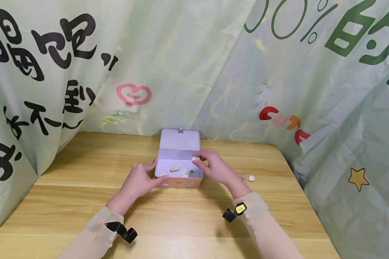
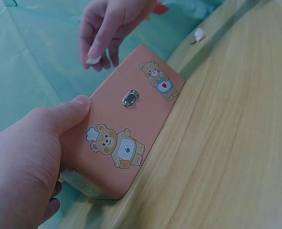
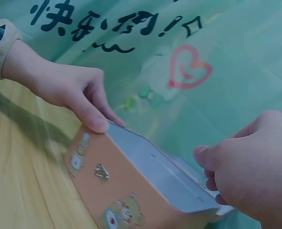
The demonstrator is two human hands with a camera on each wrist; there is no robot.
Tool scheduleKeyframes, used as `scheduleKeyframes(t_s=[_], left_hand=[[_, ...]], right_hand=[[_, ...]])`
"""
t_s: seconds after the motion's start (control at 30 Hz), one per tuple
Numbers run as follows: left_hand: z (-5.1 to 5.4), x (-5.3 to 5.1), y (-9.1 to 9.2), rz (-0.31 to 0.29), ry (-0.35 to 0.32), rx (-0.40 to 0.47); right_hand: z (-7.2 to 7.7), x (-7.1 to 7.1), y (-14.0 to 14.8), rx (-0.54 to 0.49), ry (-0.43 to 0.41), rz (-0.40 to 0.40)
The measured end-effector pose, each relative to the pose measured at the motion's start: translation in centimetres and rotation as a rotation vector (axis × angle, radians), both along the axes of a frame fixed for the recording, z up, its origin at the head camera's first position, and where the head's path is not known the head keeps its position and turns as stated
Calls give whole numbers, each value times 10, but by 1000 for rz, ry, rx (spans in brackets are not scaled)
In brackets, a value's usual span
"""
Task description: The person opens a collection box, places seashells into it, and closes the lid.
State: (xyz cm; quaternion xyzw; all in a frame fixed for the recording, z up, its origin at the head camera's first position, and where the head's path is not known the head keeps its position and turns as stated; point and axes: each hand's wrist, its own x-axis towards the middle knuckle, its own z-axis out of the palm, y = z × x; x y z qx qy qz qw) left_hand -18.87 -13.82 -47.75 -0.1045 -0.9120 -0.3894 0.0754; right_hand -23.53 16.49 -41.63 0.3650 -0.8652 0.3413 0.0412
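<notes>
A hinged tin box (image 1: 179,182), orange outside with bear pictures and pale lilac inside, stands with its lid (image 1: 179,139) raised at the back. My left hand (image 1: 143,180) grips its left end, thumb at the front rim and fingers round the side. Above the right end, my right hand (image 1: 214,166) pinches a small white shell-like piece (image 2: 93,60) between thumb and fingers. In the box lie a cream, ridged seashell (image 1: 174,167) and a small dark piece (image 1: 191,172). The right wrist view hides the pinched piece behind the hand.
Two small pieces, one greyish (image 1: 243,176) and one white (image 1: 251,178), lie on the wooden table (image 1: 181,223) to the right of the box. A printed curtain (image 1: 188,72) hangs close behind the raised lid and down both sides of the table.
</notes>
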Motion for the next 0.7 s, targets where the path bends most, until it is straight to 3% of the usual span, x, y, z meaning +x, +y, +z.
scheduleKeyframes(t_s=[0.7], left_hand=[[-3,-3,-1,2,43,0]], right_hand=[[-26,-15,-41,105,-58,60]])
